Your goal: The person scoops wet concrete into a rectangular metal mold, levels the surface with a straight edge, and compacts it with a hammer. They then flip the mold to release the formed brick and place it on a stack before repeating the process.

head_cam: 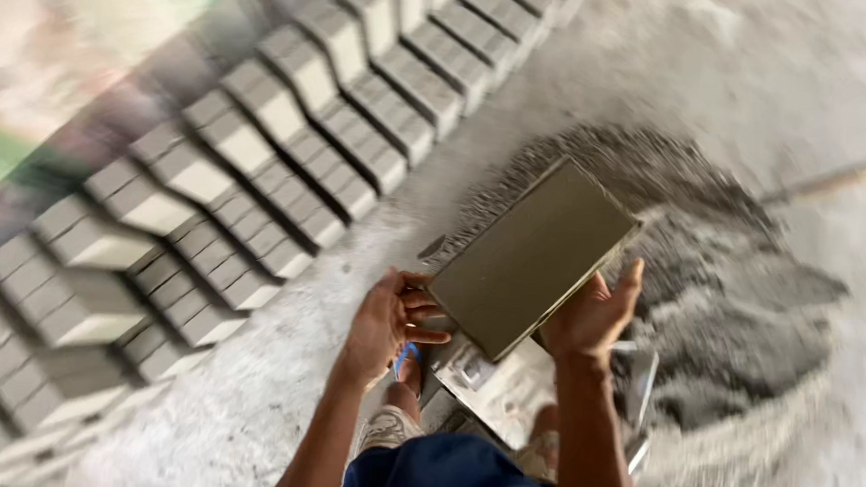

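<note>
Centre frame, lower half: a flat rectangular grey-brown slab [532, 255] is being held tilted above a metal mould box [505, 383] standing on the concrete floor [784, 74]. The left hand [388, 321] is grasping the slab's lower left corner, fingers curled over the edge; the right hand [594, 314] is being pressed against the lower right edge, thumb raised, grip closed on the slab.

Risks, as judged:
- The slab is being carried by two edge holds only and is being held at a slant; a slip of either hand could be followed by a drop onto the mould box or onto the feet, one in a blue sandal [406, 357], just below.
- Loose grit underfoot could be making the footing unsteady.
- Motion blur is being shown throughout, so a fast swing is suspected; control could be lost.

Containers: the mould box is being largely hidden by the slab; contents cannot be told.

Right of frame, a dark heap of damp mix [729, 312] is lying on the floor. Upper left, rows of grey blocks [258, 163] are being kept in lines, well apart from the hands.
</note>
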